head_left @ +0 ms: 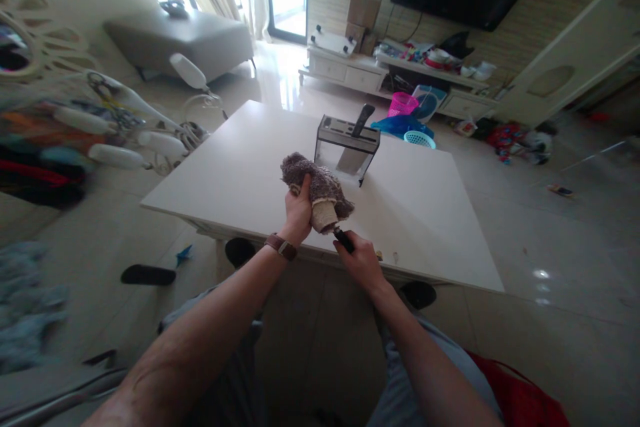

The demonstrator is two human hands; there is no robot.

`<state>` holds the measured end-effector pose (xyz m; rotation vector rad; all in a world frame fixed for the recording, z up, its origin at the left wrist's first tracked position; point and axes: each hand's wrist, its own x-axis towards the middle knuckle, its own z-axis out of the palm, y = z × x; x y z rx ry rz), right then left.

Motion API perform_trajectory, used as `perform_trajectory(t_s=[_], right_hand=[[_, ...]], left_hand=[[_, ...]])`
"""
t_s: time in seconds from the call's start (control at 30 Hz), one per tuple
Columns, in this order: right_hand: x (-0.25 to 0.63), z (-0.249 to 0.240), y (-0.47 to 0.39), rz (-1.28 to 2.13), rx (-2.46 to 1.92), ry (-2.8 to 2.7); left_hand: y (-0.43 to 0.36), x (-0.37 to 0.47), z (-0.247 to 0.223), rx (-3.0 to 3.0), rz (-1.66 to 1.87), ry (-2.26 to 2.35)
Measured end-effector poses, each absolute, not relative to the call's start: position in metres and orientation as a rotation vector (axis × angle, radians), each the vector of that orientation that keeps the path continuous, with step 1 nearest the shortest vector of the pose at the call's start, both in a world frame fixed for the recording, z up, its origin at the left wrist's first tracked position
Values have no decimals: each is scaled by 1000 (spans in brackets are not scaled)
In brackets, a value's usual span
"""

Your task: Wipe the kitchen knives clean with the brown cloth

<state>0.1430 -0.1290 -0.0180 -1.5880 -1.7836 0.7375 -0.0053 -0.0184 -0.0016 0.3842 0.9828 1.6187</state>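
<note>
My left hand (pixel 299 212) is closed on a fuzzy grey-brown cloth (pixel 325 185) with a beige patch, held above the near edge of the white table (pixel 425 193). My right hand (pixel 363 260) grips the black handle of a knife (pixel 344 239). The cloth wraps around the knife's front part, so its blade is mostly hidden. Just beyond the cloth stands a knife block (pixel 345 137) with clear sides and a dark frame. One black-handled knife (pixel 363 120) is in it, its wide blade showing through the side.
Small objects (pixel 380 256) lie at the table's near edge, right of my right hand. A chandelier-like lamp (pixel 165 143) is at the left of the table. Beyond the far edge are a pink basket (pixel 403 104), a light-blue basket (pixel 420 140) and a TV cabinet (pixel 345 73).
</note>
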Motion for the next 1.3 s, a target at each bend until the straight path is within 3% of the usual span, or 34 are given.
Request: perform_trajectory(t_s=[0.4, 0.8, 1.1, 1.3], right_hand=[[155, -10, -139, 590, -1670, -1953], [138, -16, -138, 546, -1703, -1854], [124, -12, -131, 696, -1539, -1521], [139, -15, -130, 804, -1529, -1496]], left_hand=[[11, -56, 1, 292, 1862, 1058], [-2, -34, 11, 368, 1722, 952], [-36, 5, 0, 422, 1443, 895], [-38, 11, -4, 464, 1447, 900]])
